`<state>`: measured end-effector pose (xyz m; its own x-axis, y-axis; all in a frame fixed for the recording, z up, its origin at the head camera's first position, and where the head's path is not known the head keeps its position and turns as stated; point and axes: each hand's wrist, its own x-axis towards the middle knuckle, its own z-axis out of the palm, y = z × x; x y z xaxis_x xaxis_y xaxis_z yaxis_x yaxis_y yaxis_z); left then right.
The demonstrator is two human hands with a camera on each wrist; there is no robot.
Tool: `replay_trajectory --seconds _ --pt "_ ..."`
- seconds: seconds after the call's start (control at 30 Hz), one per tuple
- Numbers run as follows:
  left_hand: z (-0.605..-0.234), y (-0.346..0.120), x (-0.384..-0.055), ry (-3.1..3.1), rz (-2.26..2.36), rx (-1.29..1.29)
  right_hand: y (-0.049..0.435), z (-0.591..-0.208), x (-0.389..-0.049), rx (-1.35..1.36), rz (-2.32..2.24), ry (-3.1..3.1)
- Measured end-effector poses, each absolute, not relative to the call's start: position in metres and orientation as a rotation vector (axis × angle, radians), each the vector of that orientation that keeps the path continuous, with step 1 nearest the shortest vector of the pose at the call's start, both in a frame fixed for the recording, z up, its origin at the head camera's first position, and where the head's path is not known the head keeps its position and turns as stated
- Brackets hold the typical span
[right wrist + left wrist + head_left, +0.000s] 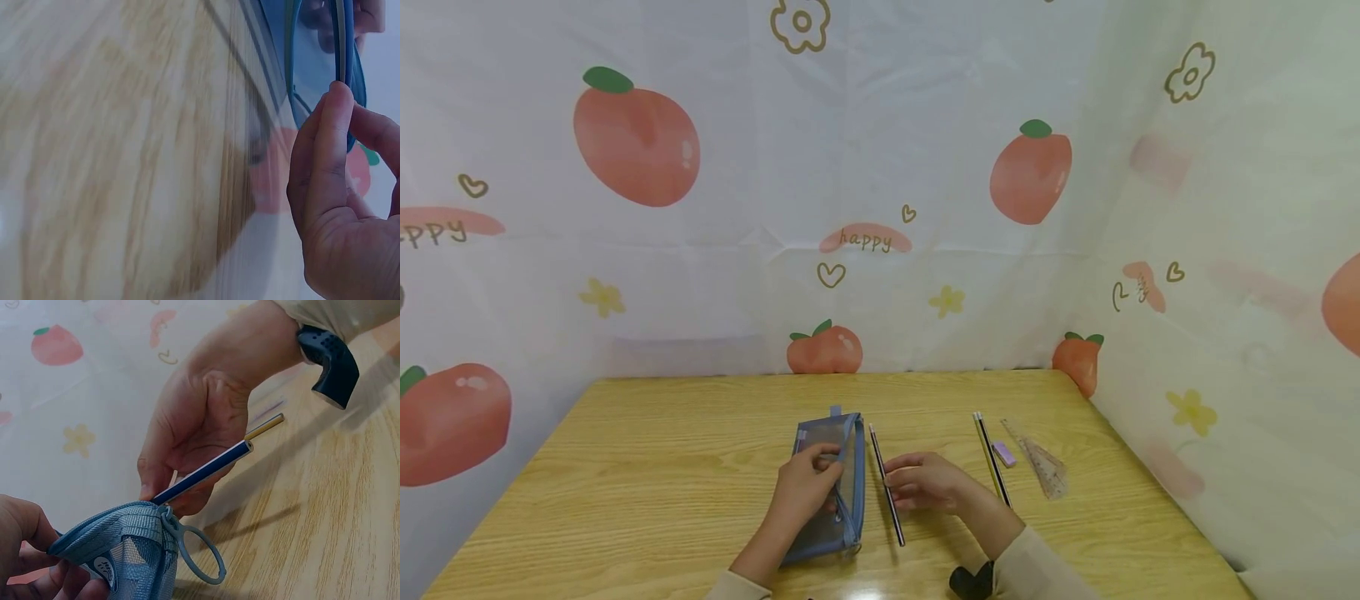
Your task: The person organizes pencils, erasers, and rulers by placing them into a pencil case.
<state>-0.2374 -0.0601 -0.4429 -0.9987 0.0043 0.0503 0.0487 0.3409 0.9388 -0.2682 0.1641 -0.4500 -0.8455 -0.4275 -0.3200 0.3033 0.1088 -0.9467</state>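
Observation:
A blue-grey mesh pencil case [827, 535] lies on the table, its zipped side spread apart. My left hand [805, 486] grips the edge of its opening; in the left wrist view the thumb and fingers pinch the fabric near a label. Just right of the case, my right hand [928, 482] pinches a dark striped pencil [895, 521] between thumb and fingertips. The right wrist view shows the fingertips on the pencil [340, 50], which overlaps the case's opening there. A ring hangs from the case's end in the left wrist view.
To the right lie more pencils [988, 450], a purple eraser [1003, 454] and a clear ruler or set square [1041, 467]. A black device [972, 581] sits at the right wrist. Behind the wooden table [685, 433] hangs a peach-printed curtain [910, 300].

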Motion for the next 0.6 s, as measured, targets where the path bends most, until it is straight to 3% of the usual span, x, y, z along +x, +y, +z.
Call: replay_trajectory --seconds 0.6 --pt "-0.447 -0.056 -0.239 -2.538 -1.764 -0.056 0.138 -0.454 -0.271 -0.108 -1.888 1.789"
